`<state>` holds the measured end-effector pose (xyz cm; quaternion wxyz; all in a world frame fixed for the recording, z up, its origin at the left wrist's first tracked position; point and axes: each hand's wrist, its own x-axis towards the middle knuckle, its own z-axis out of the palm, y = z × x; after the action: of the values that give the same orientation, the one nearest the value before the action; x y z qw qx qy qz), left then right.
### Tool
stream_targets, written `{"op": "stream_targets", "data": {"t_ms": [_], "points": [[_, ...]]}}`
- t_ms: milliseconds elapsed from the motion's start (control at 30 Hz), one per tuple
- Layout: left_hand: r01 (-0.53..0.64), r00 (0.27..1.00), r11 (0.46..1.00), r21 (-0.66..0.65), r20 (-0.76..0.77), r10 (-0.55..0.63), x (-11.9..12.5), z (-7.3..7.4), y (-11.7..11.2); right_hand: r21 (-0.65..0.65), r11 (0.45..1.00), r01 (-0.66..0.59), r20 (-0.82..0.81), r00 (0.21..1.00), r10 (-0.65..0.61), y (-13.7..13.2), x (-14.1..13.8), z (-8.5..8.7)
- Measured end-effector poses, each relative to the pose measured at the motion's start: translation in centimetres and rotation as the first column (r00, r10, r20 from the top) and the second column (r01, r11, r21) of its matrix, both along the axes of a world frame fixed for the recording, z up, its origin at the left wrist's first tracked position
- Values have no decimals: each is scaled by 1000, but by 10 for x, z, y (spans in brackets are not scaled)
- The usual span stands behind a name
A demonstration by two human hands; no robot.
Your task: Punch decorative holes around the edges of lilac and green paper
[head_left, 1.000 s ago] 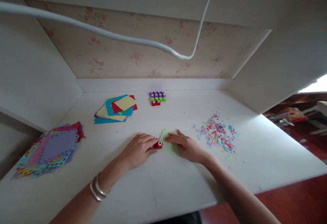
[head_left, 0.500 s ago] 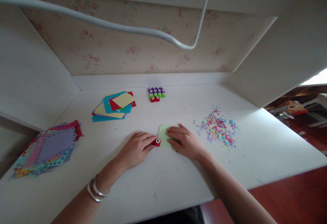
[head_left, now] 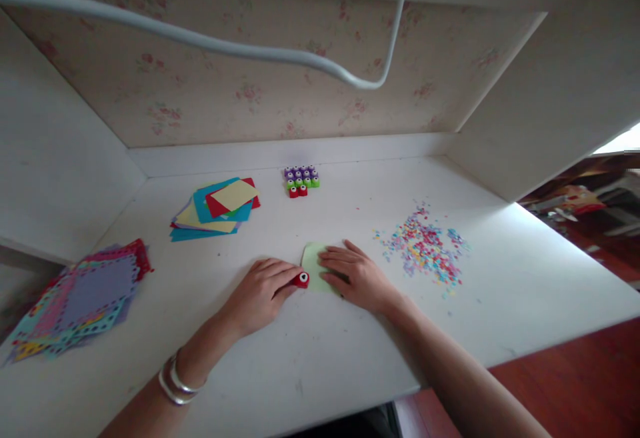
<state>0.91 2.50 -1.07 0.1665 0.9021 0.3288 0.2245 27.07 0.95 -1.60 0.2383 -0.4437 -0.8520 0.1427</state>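
Observation:
My left hand (head_left: 264,293) is closed round a small red paper punch (head_left: 302,280) with a white top and a dark mark on it. The punch sits at the left edge of a light green sheet of paper (head_left: 313,262) on the white table. Across the sheet's right part lies my right hand (head_left: 359,276), fingers stretched out and flat, pressing on the paper and covering much of it. Two silver bangles (head_left: 176,381) circle my left wrist.
Several purple, green and red punches (head_left: 301,179) stand in rows at the back. Coloured paper sheets (head_left: 220,208) are piled left of them. Hole-edged sheets (head_left: 97,295) lie far left. Tiny paper cut-outs (head_left: 425,245) are scattered right. A white cable (head_left: 280,53) hangs in front.
The camera view has shifted slightly, so the whole scene sits a little further left. Both hands, the punch and the green paper keep nearly the same places relative to one another.

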Motion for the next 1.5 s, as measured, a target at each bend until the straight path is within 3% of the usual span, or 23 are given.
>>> {"op": "stream_targets", "data": {"t_ms": [867, 1067, 1267, 1500], "points": [[2, 1000, 1000, -16, -2, -2, -1, 5, -1, 13, 1000, 3, -20, 1000, -3, 0, 0, 0], [-53, 998, 990, -131, -25, 50, -1, 18, 0, 5, 1000, 0, -20, 1000, 0, 0, 1, 1], [-170, 981, 958, -231, 52, 186, 14, 26, 6, 4, 1000, 5, -32, 999, -5, -1, 1, 4], [-129, 991, 951, -279, 2, 135, 29, 28, 7, -19, 1000, 13, -21, 1000, -13, -2, 1, 5]]}}
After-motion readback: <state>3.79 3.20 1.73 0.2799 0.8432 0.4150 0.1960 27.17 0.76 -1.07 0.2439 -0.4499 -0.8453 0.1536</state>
